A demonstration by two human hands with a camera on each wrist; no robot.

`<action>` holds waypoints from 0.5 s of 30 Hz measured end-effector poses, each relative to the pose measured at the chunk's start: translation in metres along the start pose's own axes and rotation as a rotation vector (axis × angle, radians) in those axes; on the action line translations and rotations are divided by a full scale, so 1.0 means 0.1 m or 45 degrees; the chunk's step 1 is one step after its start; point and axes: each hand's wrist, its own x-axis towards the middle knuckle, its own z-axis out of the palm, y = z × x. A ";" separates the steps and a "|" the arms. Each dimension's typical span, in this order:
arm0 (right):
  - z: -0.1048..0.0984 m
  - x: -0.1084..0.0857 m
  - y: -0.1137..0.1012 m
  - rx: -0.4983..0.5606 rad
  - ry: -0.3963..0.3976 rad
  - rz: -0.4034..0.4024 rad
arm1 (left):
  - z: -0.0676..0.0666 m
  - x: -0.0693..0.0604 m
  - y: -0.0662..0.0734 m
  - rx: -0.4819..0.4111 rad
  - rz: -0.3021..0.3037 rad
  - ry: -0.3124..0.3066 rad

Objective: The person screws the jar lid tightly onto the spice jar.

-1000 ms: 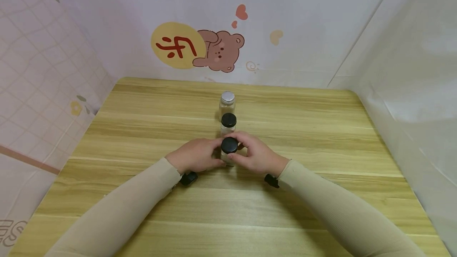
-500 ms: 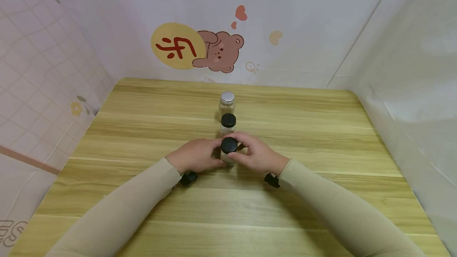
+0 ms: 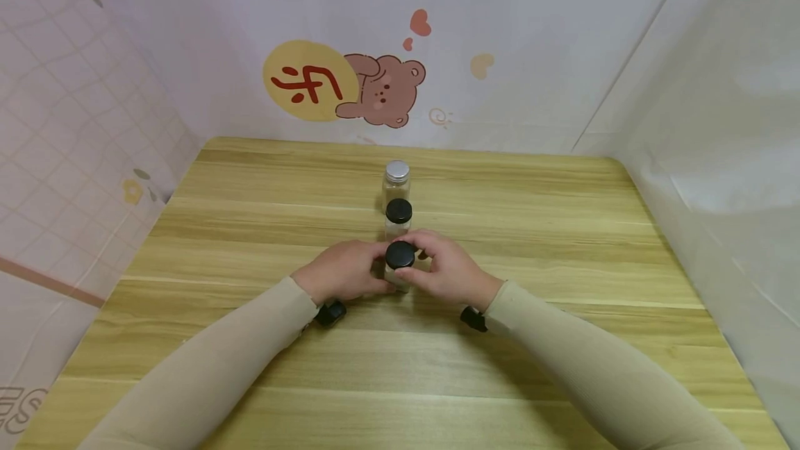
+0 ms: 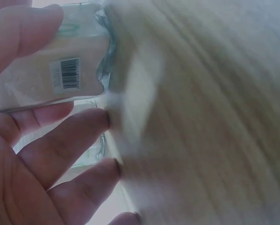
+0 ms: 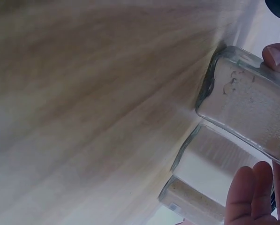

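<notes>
Three square glass jars stand upright in a line running away from me. The nearest, a jar of pale powder with a black lid (image 3: 400, 255), is between both hands. My left hand (image 3: 344, 271) grips its lower body from the left, thumb and index finger on opposite sides. In the left wrist view a barcode label shows on the jar (image 4: 27, 84). My right hand (image 3: 451, 271) holds the same jar near its lid, thumb in front and index finger behind. Just behind stands another black-lidded jar (image 3: 398, 228) with whitish contents. Farthest back is a silver-lidded jar (image 3: 396, 193) with beige contents.
The jars stand on a wood-grain table (image 3: 400, 380). A white printed sheet (image 3: 531, 40) hangs behind the far edge, and pale sheets line both sides. A black wrist camera (image 3: 331, 313) sits under the left wrist, another (image 3: 473, 319) under the right.
</notes>
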 end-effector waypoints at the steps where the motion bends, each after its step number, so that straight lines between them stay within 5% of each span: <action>1: 0.00 0.00 0.00 -0.002 0.001 0.002 | 0.00 0.00 0.00 0.000 -0.002 0.002; 15: 0.03 0.00 -0.05 -0.096 0.033 -0.002 | 0.03 0.00 0.00 -0.006 -0.003 0.028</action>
